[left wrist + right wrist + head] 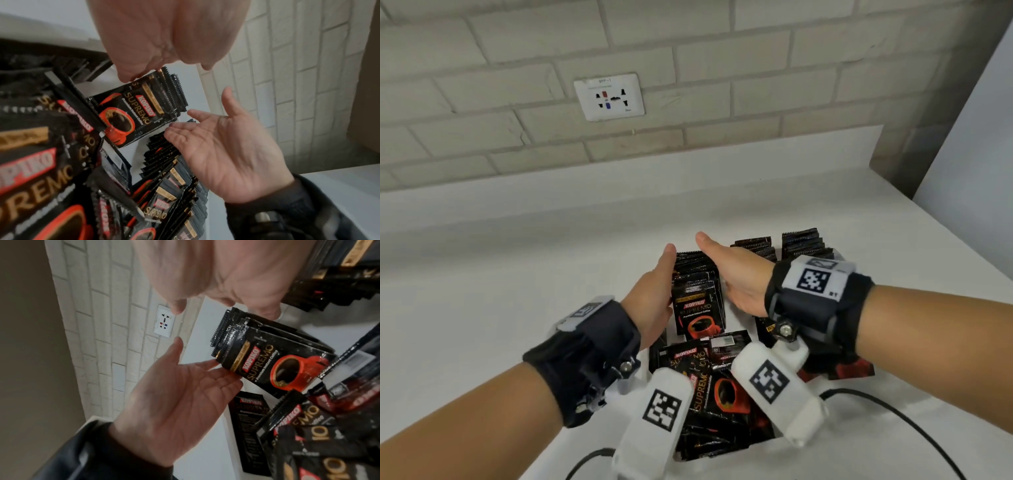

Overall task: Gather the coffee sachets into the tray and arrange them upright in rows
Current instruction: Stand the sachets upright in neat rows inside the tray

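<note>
Left hand [654,291]: fingers straight, flat against the left side of an upright row of coffee sachets [697,301]; right hand [736,277]: spread flat, just right of that row, contact hard to judge. Two further rows [784,246] stand far right; loose sachets [722,387] heaped near, apparently in a white tray [133,160] on the white counter [517,260]
</note>
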### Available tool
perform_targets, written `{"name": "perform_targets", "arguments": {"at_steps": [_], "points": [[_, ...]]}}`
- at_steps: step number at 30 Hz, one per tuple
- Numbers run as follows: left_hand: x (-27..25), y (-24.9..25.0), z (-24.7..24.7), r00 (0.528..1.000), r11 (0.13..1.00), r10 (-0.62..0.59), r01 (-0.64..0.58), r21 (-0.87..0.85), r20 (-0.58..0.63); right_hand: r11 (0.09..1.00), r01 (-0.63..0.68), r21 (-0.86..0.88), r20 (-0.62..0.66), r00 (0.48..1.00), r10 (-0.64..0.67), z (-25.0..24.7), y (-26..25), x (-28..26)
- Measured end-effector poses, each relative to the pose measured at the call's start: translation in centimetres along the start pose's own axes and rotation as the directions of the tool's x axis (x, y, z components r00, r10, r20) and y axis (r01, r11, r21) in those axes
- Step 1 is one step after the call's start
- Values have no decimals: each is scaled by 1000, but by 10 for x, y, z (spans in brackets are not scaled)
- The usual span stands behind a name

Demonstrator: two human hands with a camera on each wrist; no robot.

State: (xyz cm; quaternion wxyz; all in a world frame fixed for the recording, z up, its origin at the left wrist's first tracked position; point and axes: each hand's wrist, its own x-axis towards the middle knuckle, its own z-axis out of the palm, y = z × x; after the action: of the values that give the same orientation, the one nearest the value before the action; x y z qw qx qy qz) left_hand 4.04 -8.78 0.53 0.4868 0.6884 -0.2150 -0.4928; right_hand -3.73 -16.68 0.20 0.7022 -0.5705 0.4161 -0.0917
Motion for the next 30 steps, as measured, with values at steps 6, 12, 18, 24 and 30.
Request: {"name": "perform_targets", "arguments": {"at_steps": [6,12,18,24,30], "points": [[12,-2,7,998,992,-2,10,-123,66,1000,-6,-9,-79,997,5,3,3,7],[14,-1,2,994,999,-11,14,-28,110,998,23,61,-57,998,-19,-5,0,4],[2,15,-33,985,866,171,-156,476,12,976,185,118,63,979,-194,-32,-22,-42],[-5,1,-47,924,-9,-80,-376,927,374,913,385,134,7,921,-390,-73,-32,-85],[8,-3,-34,936,-295,-36,-345,891,350,902,414,121,-11,910,-415,-101,1,-96]]}}
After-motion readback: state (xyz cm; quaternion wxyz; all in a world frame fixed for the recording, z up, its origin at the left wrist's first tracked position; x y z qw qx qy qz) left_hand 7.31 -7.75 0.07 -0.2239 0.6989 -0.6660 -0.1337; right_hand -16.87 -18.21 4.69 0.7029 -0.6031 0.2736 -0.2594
